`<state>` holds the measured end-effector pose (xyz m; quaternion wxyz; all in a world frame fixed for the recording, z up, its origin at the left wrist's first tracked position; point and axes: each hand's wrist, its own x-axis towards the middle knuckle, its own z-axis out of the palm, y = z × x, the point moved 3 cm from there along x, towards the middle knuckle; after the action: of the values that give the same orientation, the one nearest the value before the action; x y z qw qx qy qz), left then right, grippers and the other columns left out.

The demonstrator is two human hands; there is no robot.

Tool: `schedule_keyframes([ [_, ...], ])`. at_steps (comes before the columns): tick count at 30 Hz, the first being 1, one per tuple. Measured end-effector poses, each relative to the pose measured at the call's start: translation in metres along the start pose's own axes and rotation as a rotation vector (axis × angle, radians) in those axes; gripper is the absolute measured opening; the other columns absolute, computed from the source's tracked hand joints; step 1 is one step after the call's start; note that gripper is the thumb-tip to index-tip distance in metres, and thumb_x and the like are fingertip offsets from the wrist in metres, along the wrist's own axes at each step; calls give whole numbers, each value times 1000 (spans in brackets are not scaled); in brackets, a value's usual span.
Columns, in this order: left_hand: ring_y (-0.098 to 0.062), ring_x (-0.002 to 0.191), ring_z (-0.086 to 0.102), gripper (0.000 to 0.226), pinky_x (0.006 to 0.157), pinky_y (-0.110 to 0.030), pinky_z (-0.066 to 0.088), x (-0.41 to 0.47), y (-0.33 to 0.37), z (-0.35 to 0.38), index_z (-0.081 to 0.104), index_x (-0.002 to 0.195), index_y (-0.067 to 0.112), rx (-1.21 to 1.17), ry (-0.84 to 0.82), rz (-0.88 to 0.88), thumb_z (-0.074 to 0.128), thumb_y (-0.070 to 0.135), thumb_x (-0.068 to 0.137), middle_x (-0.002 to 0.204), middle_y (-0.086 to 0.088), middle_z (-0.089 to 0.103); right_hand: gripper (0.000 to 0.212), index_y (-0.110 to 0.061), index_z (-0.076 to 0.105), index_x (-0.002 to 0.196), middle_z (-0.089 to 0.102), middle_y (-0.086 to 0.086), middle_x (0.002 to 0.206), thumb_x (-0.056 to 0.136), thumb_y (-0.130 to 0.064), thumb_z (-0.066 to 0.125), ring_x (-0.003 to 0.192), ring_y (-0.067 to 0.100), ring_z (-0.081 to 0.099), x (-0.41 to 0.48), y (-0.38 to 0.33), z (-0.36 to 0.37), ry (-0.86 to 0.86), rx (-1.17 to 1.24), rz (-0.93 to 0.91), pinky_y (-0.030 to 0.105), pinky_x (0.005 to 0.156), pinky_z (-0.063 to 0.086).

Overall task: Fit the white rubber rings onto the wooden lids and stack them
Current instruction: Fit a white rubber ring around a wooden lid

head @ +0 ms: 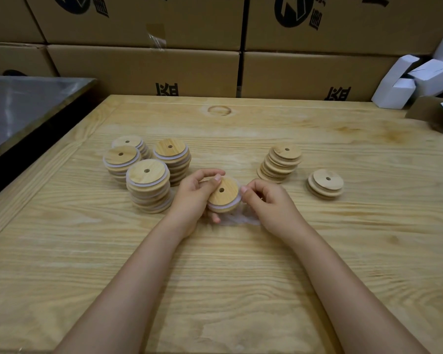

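While the L hand (193, 194) grips a wooden lid (224, 191) over the counter (240, 277), the R hand (268, 200) pinches its white ring (234, 204) at the rim. Ringed stacks (149, 186) sit left, bare stacks (280, 162) right.

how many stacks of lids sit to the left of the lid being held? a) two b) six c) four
c: four ringed stacks stand left of the lid that the left hand holds while the right hand pinches its white ring.
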<state>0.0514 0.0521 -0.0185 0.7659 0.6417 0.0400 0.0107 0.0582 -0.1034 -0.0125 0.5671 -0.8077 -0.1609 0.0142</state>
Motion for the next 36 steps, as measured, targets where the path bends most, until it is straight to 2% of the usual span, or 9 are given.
schedule_keyframes([
  [3,-19,45,61,17,30,-17,37,2,1,-4,63,108,14,-52,6,-98,51,13,96,77,-8,66,23,-22,60,70,53,-15,58,92,-18,56,56,4,45,-2,-4,4,18,23,-61,19,56,38],
  [5,-17,40,58,21,30,-17,36,3,1,-4,61,111,14,-102,-40,-172,49,10,96,72,-7,70,17,-16,63,73,58,-8,68,90,-13,60,60,3,49,-5,-9,1,116,-63,-201,16,59,40],
  [9,-11,34,51,23,29,-15,35,3,1,-4,64,106,15,-141,-105,-250,45,6,96,68,-3,70,7,-5,69,87,64,1,80,83,0,65,68,8,55,-10,-19,-3,245,-274,-487,20,68,46],
  [14,-7,32,47,22,28,-12,32,2,1,-5,65,102,14,-131,-125,-299,45,8,96,59,-1,66,9,2,71,89,68,11,81,84,4,63,74,27,63,-13,-20,1,242,-489,-740,33,72,50],
  [20,-4,30,41,23,26,-11,28,2,-3,-7,67,102,13,-140,-191,-372,46,10,95,62,1,65,14,3,71,90,69,12,84,80,11,64,73,30,64,-16,-20,1,249,-606,-837,35,71,51],
  [25,-2,29,38,22,26,-9,26,3,-5,-9,66,101,13,-134,-236,-395,45,10,94,58,5,63,9,2,69,89,67,11,84,87,2,61,73,30,62,-16,-22,3,244,-612,-884,36,71,50],
  [28,-1,28,38,22,26,-8,25,3,-6,-9,65,103,12,-123,-267,-390,46,10,93,56,5,63,13,1,69,87,66,10,82,90,-3,56,73,29,61,-16,-24,5,258,-607,-896,35,72,49],
  [33,-1,27,36,32,24,-7,21,4,-7,-12,64,104,9,-207,-277,-395,55,15,74,62,1,64,9,2,69,87,65,11,84,86,2,60,75,27,59,-18,-23,7,292,-615,-925,30,75,47],
  [36,-1,26,36,35,23,-7,22,4,-6,-12,62,107,8,-217,-312,-377,54,15,74,58,2,63,10,2,69,87,66,11,83,87,0,59,73,28,60,-19,-24,7,307,-607,-918,30,74,47],
])
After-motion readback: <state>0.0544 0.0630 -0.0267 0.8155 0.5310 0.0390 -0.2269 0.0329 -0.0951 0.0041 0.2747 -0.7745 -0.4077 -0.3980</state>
